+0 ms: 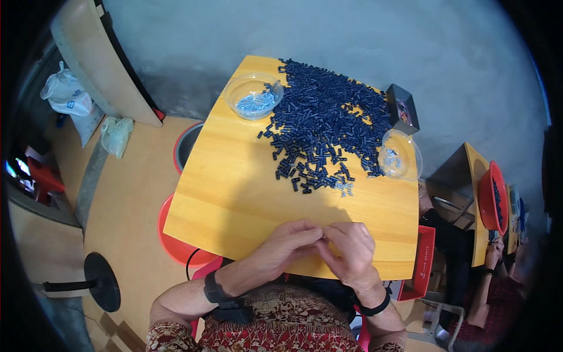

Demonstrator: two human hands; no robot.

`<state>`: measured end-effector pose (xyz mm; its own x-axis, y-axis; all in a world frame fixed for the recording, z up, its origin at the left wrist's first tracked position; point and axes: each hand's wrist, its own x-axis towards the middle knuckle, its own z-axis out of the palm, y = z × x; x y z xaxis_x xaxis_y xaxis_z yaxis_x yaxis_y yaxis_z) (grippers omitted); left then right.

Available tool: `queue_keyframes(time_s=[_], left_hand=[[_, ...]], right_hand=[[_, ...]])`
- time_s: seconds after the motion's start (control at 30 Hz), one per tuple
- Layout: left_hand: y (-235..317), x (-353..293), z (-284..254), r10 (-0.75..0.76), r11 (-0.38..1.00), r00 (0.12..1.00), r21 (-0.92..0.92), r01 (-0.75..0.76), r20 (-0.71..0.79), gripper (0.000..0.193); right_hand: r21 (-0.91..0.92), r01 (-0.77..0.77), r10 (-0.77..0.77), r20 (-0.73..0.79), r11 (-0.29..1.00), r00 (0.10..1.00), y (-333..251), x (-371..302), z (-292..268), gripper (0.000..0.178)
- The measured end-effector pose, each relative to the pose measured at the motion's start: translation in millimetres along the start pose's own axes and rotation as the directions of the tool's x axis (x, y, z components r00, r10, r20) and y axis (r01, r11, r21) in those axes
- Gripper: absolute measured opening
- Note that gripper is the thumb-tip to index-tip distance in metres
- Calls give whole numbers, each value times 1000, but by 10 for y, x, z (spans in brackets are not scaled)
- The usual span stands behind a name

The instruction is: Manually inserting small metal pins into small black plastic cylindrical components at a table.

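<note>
Over the near edge of the yellow table (205, 193), my left hand (293, 239) and my right hand (350, 246) meet with their fingertips pinched together. Whatever lies between the fingers is too small and covered to make out. Beyond them spreads a big heap of small dark plastic pieces (328, 108), thinning out toward me. A few small shiny metal bits (346, 189) lie at the heap's near edge. At the far left, a clear round bowl (254, 111) holds silvery parts; another clear bowl (400, 166) with fewer parts stands at the right edge.
A black open box (403, 110) stands at the table's far right corner. Red basins (171, 234) sit below the left side, and a red bin (423, 264) is at the right. Another person (489, 293) works at a neighbouring table with a red basin (494, 196).
</note>
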<state>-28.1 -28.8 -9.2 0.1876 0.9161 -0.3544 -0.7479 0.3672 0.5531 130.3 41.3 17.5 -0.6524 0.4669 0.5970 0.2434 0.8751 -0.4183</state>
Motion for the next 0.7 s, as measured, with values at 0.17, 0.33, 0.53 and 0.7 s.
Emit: queue_keyframes(time_s=[0.17,0.33,0.53,0.7], left_hand=[[-11,3,-83,-2,995,1000,99,1,8,22],[23,1,-40,122,942,992,319,-105,-33,20],[22,17,-8,172,925,985,348,-151,-29,18],[44,20,-51,256,790,966,582,-194,-25,18]], right_hand=[[6,-10,10,-9,1000,1000,9,-33,35,34],[63,-48,44,72,997,996,3,30,-24,31],[47,-21,14,135,999,991,43,24,-106,29],[126,-139,113,189,982,975,429,192,-380,20]])
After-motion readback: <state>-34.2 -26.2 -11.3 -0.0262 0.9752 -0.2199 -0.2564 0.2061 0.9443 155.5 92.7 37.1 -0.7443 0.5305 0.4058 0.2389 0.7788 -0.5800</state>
